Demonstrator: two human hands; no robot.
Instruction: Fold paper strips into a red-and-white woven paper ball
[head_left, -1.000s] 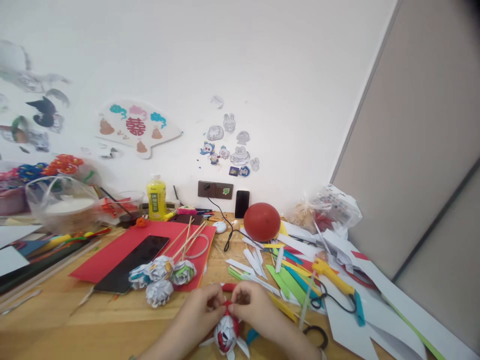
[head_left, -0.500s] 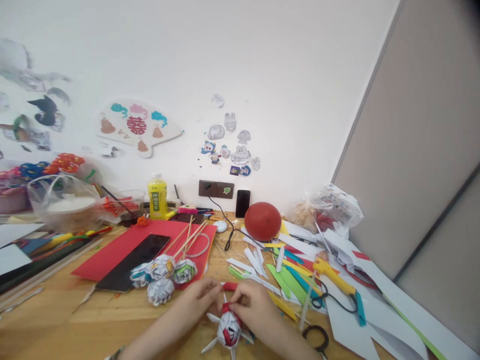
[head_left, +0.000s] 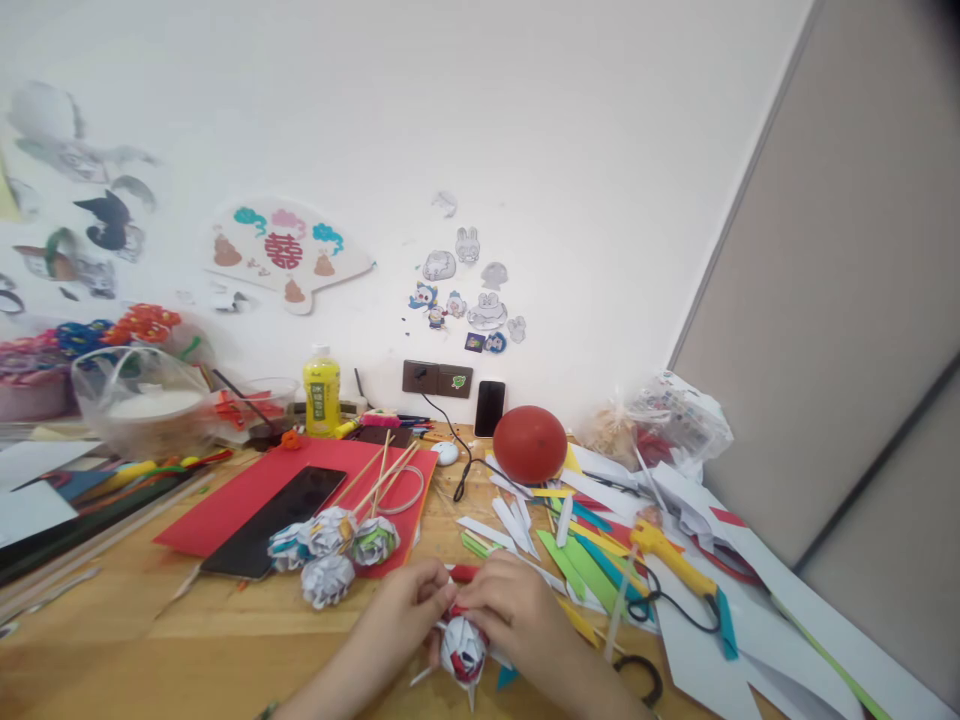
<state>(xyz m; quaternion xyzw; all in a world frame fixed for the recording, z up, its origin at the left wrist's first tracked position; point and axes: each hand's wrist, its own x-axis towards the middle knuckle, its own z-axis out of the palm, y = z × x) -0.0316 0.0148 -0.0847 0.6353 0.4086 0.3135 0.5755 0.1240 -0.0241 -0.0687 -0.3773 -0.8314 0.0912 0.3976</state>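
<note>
A white-and-red folded paper flower [head_left: 463,648] with pointed paper spikes is between my hands, low in the middle of the view. My left hand [head_left: 409,608] grips its far left side, thumb and fingers bent together. On the other side, my right hand [head_left: 517,612] has its fingers curled over the flower's red top. The fingers hide much of that upper part. Left of my hands, several finished-looking paper flowers [head_left: 328,580] lie bunched, their wooden sticks [head_left: 396,470] resting on red paper. A teal scrap [head_left: 507,677] shows beside my right hand.
A black phone [head_left: 277,520] lies on the red paper [head_left: 195,520]. Paper strips [head_left: 517,525], a yellow glue gun [head_left: 675,560] with its cord and black-handled scissors [head_left: 645,680] are at right. A red balloon [head_left: 529,444] and a yellow bottle [head_left: 322,395] stand near the wall.
My hands have closed in around the flower and cover more of its spikes. The flower has tilted and risen slightly. A teal scrap now shows by my right hand.
</note>
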